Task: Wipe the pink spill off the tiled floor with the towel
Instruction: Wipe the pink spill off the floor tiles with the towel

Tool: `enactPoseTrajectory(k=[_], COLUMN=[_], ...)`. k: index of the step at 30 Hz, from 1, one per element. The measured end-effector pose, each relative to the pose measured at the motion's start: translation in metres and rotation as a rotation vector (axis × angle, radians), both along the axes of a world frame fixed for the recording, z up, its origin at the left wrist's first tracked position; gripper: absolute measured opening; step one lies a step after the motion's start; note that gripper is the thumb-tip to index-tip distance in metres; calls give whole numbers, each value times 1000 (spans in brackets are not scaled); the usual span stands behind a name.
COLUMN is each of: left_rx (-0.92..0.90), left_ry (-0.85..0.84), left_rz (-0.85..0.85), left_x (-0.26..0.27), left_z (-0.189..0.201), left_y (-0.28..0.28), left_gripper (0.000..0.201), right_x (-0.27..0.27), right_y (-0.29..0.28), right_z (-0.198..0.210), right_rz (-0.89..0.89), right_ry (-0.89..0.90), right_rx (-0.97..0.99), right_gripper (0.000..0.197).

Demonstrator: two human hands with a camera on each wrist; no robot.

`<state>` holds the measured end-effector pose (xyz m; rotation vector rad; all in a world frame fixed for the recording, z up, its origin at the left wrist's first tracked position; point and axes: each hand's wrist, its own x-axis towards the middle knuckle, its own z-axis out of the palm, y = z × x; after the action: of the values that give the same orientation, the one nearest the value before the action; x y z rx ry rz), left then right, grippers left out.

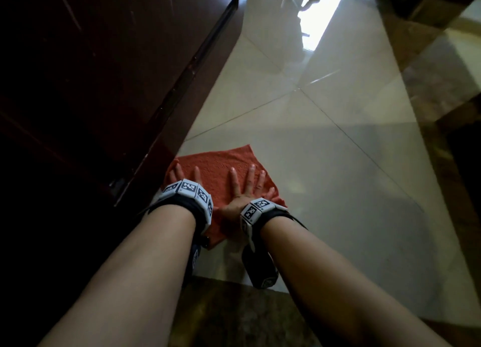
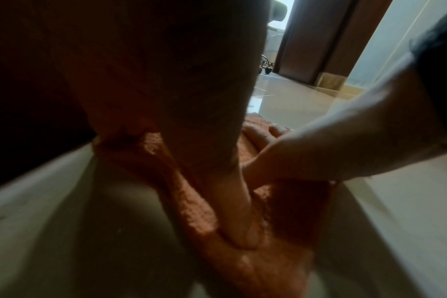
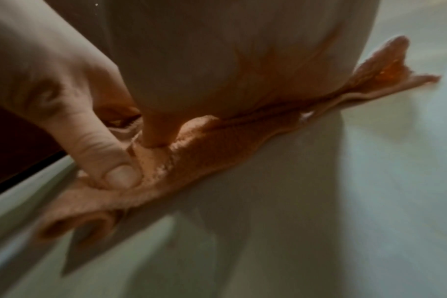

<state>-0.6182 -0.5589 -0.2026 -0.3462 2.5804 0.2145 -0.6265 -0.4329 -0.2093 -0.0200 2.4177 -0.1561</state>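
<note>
An orange-red towel point(image 1: 216, 161) lies spread on the pale tiled floor point(image 1: 325, 143), close to the dark door. Both hands press flat on it, side by side. My left hand point(image 1: 183, 176) covers the towel's left part with its fingers straight. My right hand point(image 1: 246, 187) lies on the right part, fingers splayed and pointing away from me. In the left wrist view my left thumb point(image 2: 239, 217) pushes into the towel point(image 2: 268, 268). The right wrist view shows the towel point(image 3: 217, 149) bunched under my right palm, with the left thumb point(image 3: 110, 161) pressing beside it. No pink spill shows; the cloth hides the floor beneath.
A dark wooden door point(image 1: 104, 73) and its frame stand directly left of the towel. A brown marble strip point(image 1: 442, 91) borders the tiles on the right, and another point(image 1: 234, 310) runs near me. Bright glare lies on the far floor point(image 1: 320, 15).
</note>
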Motion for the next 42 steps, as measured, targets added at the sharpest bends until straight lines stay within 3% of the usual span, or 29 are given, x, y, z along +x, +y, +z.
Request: enactPoseTrajectory(k=[4,8,12,15,24,29,42], left_rx=[-142,-109,-7,16,-9,-25,-6], left_ry=[-135,-147,-134,-144,-77,-93,-12], left_rz=[-186,-224,-303,-400,-587,-635,-811], left_x=[13,31,43,46,43,37,72], left_z=[14,10,19,21,-1,-11,-29], left_y=[25,64,114,146,252,295,441], left_gripper=[109,122,98,100,94,115,120], right_x=[18,41,65,80,104,102,147], right_y=[21,58,107,143,245,296,446], right_z=[-1,-2,-10,-8,0,-6,-15], right_rz=[-38,-155,-262,-374,-506,-520,-644], right_ry=[-33,-54,-37,-10,-57,-40,-15], right_rx=[11,44,87,72,94,64,42], right_gripper=[110,108,102,110,106,114,120])
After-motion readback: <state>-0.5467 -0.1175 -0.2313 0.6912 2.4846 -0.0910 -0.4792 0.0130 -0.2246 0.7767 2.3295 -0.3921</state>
